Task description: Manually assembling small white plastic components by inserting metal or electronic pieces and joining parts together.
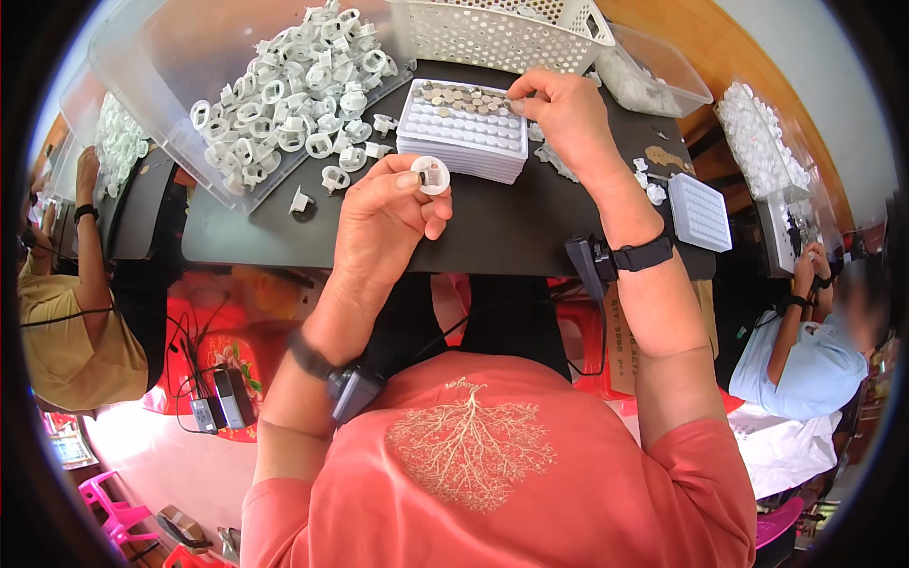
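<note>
My left hand (388, 208) pinches a round white plastic housing (432, 176) between thumb and fingers, above the table's near part. A small squarish recess shows in the housing's face. At the upper right corner of a stack of white blister trays (464, 142), my right hand (566, 115) has thumb and index finger pressed together. Whatever is between those fingertips is too small to make out. Silver button cells (459, 97) lie across the far half of the top tray, just left of the fingertips. Rows of round pockets show in its nearer half.
A clear bin (170, 114) heaped with white housings (303, 95) stands at the left, and a few loose ones lie beside it. Behind the trays is a perforated white basket (502, 43). Another tray (699, 213) lies at the right. People work at both sides.
</note>
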A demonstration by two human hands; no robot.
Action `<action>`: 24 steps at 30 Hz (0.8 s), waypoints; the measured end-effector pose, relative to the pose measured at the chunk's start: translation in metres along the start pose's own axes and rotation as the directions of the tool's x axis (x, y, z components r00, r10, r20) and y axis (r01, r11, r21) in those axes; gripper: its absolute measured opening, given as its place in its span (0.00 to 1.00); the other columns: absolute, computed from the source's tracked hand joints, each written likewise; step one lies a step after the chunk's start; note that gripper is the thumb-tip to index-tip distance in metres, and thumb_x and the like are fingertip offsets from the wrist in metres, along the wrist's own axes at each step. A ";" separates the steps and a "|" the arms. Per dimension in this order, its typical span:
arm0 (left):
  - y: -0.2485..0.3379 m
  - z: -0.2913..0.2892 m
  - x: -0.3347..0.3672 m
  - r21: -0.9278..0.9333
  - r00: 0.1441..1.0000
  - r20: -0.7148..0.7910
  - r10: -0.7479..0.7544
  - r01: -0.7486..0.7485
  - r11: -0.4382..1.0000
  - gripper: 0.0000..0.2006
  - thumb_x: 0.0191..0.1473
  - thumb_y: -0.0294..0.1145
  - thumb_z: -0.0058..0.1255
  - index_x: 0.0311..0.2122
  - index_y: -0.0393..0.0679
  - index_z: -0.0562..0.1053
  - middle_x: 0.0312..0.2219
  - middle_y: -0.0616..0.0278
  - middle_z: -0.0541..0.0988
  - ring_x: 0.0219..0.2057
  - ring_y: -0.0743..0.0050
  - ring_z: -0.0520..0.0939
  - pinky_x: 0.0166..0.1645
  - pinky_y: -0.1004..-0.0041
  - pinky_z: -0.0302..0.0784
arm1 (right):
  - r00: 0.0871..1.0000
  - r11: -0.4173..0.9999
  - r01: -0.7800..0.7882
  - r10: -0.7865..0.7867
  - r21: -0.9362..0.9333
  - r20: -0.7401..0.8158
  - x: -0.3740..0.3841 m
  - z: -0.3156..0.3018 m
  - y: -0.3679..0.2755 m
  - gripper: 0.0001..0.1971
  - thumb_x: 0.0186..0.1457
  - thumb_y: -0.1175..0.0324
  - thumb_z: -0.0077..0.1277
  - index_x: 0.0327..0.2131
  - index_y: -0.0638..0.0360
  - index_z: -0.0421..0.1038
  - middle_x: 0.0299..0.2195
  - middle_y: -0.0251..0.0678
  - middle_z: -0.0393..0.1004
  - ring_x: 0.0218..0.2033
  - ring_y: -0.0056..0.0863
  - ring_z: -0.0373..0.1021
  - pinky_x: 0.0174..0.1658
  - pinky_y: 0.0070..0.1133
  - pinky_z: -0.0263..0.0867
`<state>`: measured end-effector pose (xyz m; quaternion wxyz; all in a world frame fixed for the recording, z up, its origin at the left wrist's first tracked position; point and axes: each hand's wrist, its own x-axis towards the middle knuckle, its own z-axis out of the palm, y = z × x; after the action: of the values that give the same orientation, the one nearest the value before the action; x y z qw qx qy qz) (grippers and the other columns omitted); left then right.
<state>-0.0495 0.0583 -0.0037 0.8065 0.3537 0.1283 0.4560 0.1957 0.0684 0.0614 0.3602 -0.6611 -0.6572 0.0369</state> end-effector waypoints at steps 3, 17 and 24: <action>0.001 0.003 -0.002 0.012 0.999 -0.032 -0.019 0.020 1.000 0.14 0.53 0.38 0.55 0.41 0.40 0.72 0.33 0.55 0.77 0.29 0.65 0.78 0.26 0.73 0.67 | 0.998 0.999 -0.046 0.046 -0.004 0.035 0.000 -0.002 0.000 0.05 0.47 0.67 0.57 0.29 0.53 0.80 0.24 0.37 0.79 0.29 0.38 0.75 0.34 0.31 0.68; 0.002 0.009 -0.004 0.072 0.999 -0.038 -0.024 0.027 0.997 0.18 0.54 0.40 0.54 0.43 0.35 0.72 0.32 0.57 0.77 0.29 0.68 0.78 0.27 0.73 0.68 | 0.966 0.953 0.255 -0.245 -0.165 0.078 -0.005 -0.004 -0.001 0.04 0.52 0.69 0.54 0.31 0.53 0.78 0.30 0.35 0.79 0.35 0.38 0.76 0.38 0.33 0.70; 0.001 0.010 0.000 0.051 0.999 -0.013 -0.037 0.038 0.998 0.17 0.54 0.40 0.54 0.41 0.35 0.73 0.31 0.57 0.77 0.29 0.70 0.78 0.27 0.74 0.68 | 0.964 0.945 0.266 -0.265 -0.192 0.034 -0.015 -0.008 -0.004 0.04 0.53 0.71 0.51 0.33 0.57 0.74 0.30 0.39 0.78 0.33 0.42 0.76 0.35 0.34 0.69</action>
<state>-0.0449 0.0537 0.0038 0.8049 0.3688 0.1515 0.4396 0.1951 0.0509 0.0632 0.2928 -0.5985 -0.7420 -0.0741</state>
